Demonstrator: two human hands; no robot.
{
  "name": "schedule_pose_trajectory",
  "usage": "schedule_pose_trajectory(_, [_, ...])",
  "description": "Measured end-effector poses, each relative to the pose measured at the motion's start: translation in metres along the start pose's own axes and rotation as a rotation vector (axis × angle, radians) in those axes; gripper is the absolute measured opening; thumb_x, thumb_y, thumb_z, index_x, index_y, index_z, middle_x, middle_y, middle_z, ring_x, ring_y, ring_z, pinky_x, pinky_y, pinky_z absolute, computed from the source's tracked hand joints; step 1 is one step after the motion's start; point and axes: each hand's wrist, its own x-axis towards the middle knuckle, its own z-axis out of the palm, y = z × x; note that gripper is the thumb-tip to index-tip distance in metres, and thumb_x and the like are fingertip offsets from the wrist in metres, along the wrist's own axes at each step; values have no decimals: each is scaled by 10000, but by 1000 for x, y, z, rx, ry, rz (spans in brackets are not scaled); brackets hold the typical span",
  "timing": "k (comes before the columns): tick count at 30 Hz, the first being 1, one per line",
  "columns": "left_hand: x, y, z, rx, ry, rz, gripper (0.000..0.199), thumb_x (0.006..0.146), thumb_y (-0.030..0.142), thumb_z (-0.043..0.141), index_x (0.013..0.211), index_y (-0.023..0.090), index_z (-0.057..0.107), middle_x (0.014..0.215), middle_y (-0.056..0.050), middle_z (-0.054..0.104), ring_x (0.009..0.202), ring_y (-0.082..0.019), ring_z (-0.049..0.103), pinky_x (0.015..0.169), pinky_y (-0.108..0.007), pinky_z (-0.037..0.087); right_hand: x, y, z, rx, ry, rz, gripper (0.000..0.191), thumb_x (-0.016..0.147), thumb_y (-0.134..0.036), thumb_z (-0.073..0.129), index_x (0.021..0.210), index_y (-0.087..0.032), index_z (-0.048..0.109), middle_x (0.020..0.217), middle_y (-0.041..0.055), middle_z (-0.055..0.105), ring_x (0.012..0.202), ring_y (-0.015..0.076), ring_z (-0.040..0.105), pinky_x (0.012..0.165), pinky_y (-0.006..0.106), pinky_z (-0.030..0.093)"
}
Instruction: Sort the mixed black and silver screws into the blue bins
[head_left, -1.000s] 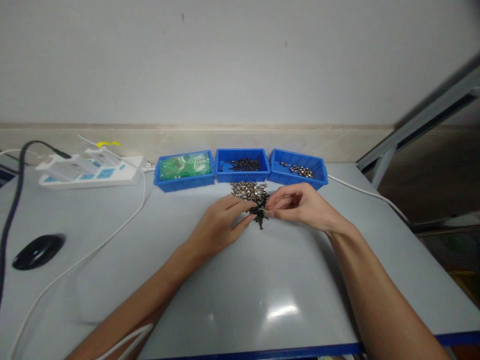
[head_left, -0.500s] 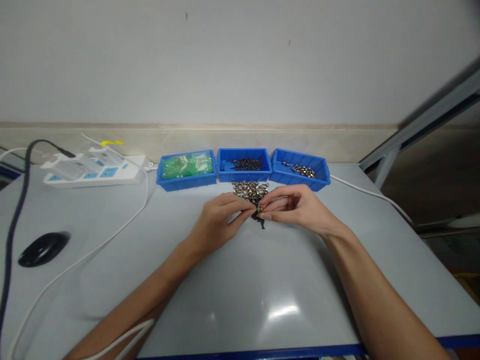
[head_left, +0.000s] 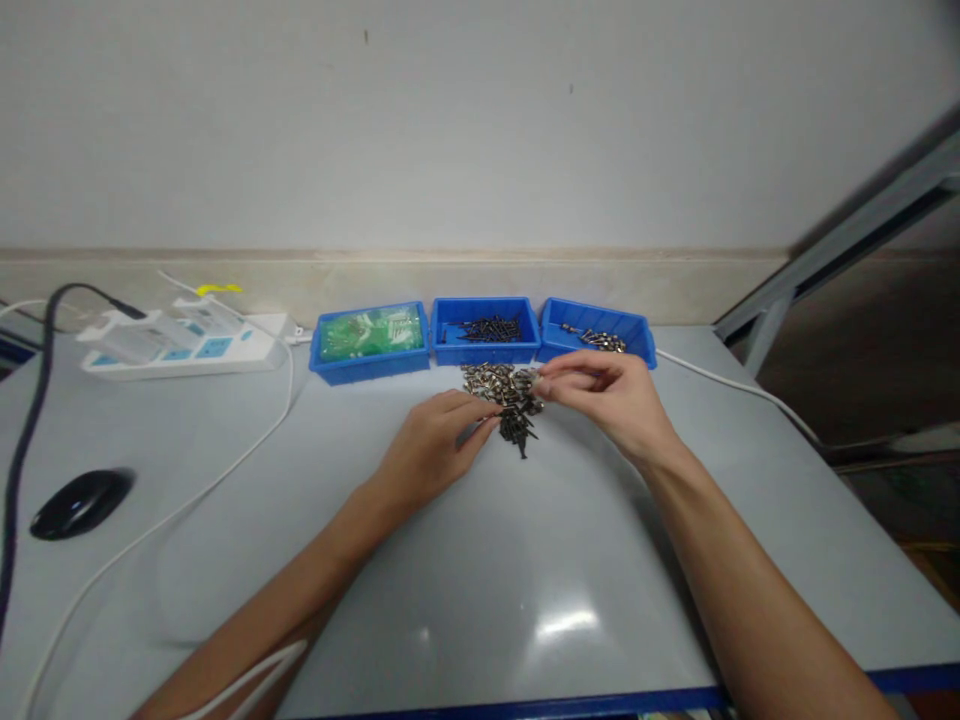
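My left hand (head_left: 435, 440) rests low over the table, thumb and fingers pinched at the left edge of a pile of black screws (head_left: 516, 428). What lies between those fingertips is too small to make out. My right hand (head_left: 611, 400) is raised over the right side of the heap, its fingertips also pinched; a small pale metal bit seems to show at them, its kind unclear. Behind the black screws lie many shiny silver and brass-coloured metal pieces (head_left: 487, 380), touching them and partly hidden by my right fingers.
Three blue bins stand along the wall: a left bin (head_left: 367, 372) with green bagged items, a middle bin (head_left: 480, 355) with black screws, a right bin (head_left: 637, 330) with shiny metal pieces. A power strip (head_left: 262, 345), a white cable (head_left: 180, 505) and a black mouse (head_left: 81, 504) lie left.
My hands were together over the pile around a small brass-coloured piece. My right hand has moved away, up and to the right; my left hand stays nearly in place.
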Motion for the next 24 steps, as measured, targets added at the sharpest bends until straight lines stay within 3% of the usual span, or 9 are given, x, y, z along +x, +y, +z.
schedule_pose_trajectory(3, [-1,-2,0,25,-21,-14,111,936,154,643,1004,153,731,938,-68,777,859,-202,730,804,-332,594,4,4,0,-9,413,-150,272,681,-294,859,913,-181,773,907,76,801,821,229,774,786,350,633])
schedule_pose_trajectory(5, [-2,-2,-1,31,-25,-27,112,936,153,638,999,159,731,936,-66,775,862,-203,728,808,-331,592,6,6,0,-44,500,-187,290,696,-287,836,955,-181,761,933,78,796,826,230,770,804,365,630])
schedule_pose_trajectory(7, [-2,-2,-1,33,-32,-37,118,937,149,631,999,161,731,935,-65,773,861,-201,726,809,-326,589,7,9,-3,-140,418,-202,250,718,-274,796,942,-171,757,907,77,787,775,218,756,778,363,624])
schedule_pose_trajectory(12, [-2,-2,-1,43,-58,-39,113,935,147,627,979,164,730,923,-63,768,853,-197,721,804,-319,583,4,12,-10,-555,-90,-162,195,733,-174,686,908,-167,772,815,55,768,699,194,695,683,319,562])
schedule_pose_trajectory(14, [-2,-2,-1,50,-63,-32,113,936,146,624,973,164,730,918,-62,767,847,-197,721,797,-320,584,3,12,-13,-623,-216,-144,191,733,-146,665,891,-174,769,843,50,774,711,188,688,681,304,546])
schedule_pose_trajectory(18, [-2,-2,-1,64,-60,-31,111,935,150,625,966,166,730,915,-63,771,839,-195,725,793,-318,588,3,12,-15,-615,-290,-114,169,741,-133,643,853,-176,762,818,45,776,699,181,692,676,290,540])
schedule_pose_trajectory(24, [-1,0,-1,49,-34,-23,112,925,142,633,969,159,734,920,-73,776,840,-199,732,794,-325,595,6,13,-19,-385,-216,-19,159,693,-193,726,841,-153,771,772,65,768,684,192,701,684,313,580])
